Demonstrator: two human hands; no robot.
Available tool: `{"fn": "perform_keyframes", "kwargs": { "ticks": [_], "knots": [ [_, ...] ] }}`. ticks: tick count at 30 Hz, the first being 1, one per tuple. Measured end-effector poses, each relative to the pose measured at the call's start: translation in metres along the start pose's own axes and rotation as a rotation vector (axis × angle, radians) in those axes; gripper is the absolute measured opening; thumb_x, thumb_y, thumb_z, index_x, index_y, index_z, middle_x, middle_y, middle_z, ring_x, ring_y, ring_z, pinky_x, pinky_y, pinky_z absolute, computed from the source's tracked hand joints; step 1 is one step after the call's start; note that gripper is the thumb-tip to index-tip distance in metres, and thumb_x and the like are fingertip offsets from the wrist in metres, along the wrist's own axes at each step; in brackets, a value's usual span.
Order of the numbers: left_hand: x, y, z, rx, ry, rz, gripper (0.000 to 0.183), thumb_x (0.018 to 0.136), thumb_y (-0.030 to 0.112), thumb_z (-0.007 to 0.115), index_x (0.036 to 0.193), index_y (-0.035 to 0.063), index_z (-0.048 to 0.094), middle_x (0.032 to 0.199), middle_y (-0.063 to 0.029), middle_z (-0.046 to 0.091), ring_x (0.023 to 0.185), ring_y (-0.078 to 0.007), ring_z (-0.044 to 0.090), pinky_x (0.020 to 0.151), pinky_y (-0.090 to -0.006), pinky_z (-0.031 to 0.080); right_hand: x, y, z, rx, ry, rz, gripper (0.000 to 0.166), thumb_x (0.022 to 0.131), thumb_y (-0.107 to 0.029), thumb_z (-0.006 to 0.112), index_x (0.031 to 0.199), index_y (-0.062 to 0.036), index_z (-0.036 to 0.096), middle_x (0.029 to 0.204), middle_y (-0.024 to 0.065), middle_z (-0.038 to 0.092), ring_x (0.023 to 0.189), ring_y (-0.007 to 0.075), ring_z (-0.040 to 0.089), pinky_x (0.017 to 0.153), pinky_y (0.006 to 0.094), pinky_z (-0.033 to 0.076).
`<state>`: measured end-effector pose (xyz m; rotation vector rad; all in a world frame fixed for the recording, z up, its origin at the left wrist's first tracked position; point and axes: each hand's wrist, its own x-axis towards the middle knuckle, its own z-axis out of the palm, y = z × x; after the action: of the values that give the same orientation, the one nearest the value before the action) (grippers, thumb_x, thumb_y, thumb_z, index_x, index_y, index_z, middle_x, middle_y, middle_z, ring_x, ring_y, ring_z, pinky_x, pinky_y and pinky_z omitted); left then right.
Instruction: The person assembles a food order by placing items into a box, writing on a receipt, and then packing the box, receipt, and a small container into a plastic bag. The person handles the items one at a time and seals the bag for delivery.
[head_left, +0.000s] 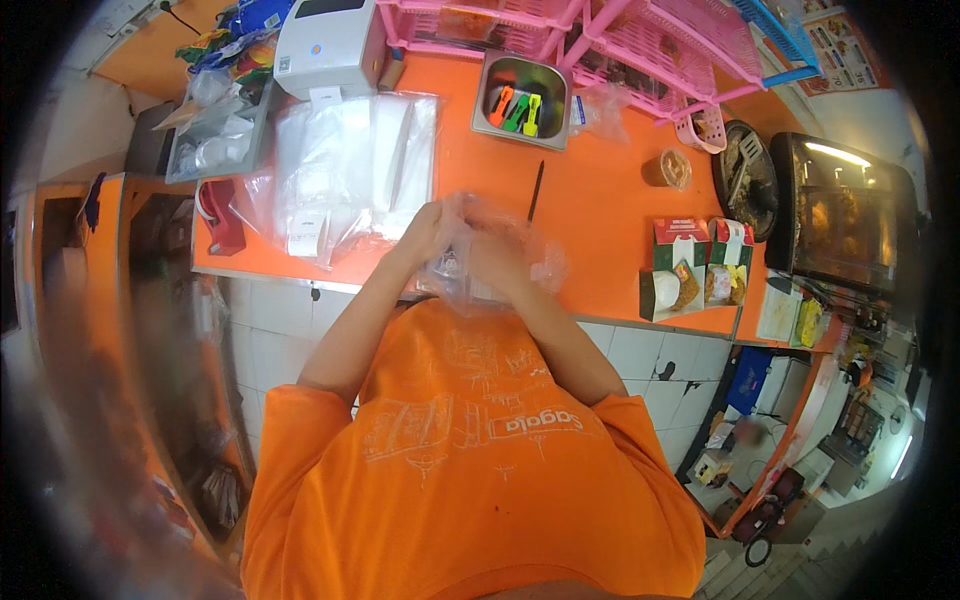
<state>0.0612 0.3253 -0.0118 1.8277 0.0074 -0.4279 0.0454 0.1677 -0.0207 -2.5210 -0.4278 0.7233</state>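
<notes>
A clear plastic bag (457, 281) is held up in front of my body at the counter's front edge. My left hand (426, 231) grips its upper left side. My right hand (491, 259) is behind or inside the film at the right, blurred, so its fingers are hard to make out. Something pale with dark print shows through the bag; I cannot tell what it is. Left of the hands lies a stack of clear plastic bags (352, 157) with a printed paper slip (307, 229) on it. A thin dark pen or stick (537, 191) lies beyond my right hand.
Two food boxes (672, 289) stand at the right, near a lidded cup (675, 169) and a glass-fronted warmer (844, 217). A steel tub (480, 139) holds several coloured clips. Pink racks (652, 45) and a label printer (330, 49) line the back. A red tape dispenser (223, 217) sits left.
</notes>
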Motion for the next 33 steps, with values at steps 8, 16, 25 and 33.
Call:
{"fn": "perform_keyframes", "kwargs": {
  "ticks": [8, 16, 25, 33],
  "knots": [
    [-0.022, 0.038, -0.005, -0.428, 0.079, -0.215, 0.066, 0.107, 0.054, 0.033, 0.123, -0.0017, 0.065, 0.098, -0.0127, 0.071, 0.092, -0.0247, 0.065, 0.089, -0.0378, 0.051, -0.085, -0.051, -0.129, 0.124, 0.13, -0.208, 0.03, 0.099, -0.012, 0.049, 0.117, 0.0028, 0.067, 0.128, 0.0216, 0.063, 0.119, 0.0371, 0.059, 0.104, 0.0443, 0.045],
    [-0.095, 0.03, -0.052, -0.231, 0.476, 0.145, 0.065, 0.11, 0.048, 0.024, 0.125, -0.002, 0.064, 0.101, -0.0139, 0.072, 0.106, -0.0258, 0.063, 0.101, -0.0394, 0.045, -0.109, -0.069, -0.149, 0.079, 0.127, -0.397, 0.03, 0.099, -0.015, 0.051, 0.115, 0.0041, 0.067, 0.122, 0.0224, 0.066, 0.119, 0.038, 0.06, 0.103, 0.0421, 0.045],
    [-0.305, -0.092, -0.104, -0.438, 0.774, 0.038, 0.058, 0.111, 0.04, 0.024, 0.123, 0.0002, 0.065, 0.1, -0.0111, 0.07, 0.099, -0.0222, 0.063, 0.098, -0.0364, 0.046, -0.122, -0.047, -0.119, -0.13, -0.013, -0.021, 0.043, 0.103, -0.028, 0.053, 0.123, 0.008, 0.065, 0.123, 0.0214, 0.069, 0.117, 0.0277, 0.063, 0.103, 0.0371, 0.045],
    [-0.528, -0.204, -0.151, -0.481, 1.069, -0.137, 0.059, 0.111, 0.041, 0.021, 0.12, 0.0029, 0.065, 0.097, -0.0095, 0.07, 0.096, -0.0217, 0.061, 0.097, -0.0364, 0.045, -0.115, -0.284, -0.096, -0.027, 0.675, -0.363, 0.033, 0.104, -0.024, 0.055, 0.112, 0.0052, 0.068, 0.1, 0.01, 0.069, 0.091, 0.015, 0.062, 0.082, 0.0304, 0.051]
  ]
}}
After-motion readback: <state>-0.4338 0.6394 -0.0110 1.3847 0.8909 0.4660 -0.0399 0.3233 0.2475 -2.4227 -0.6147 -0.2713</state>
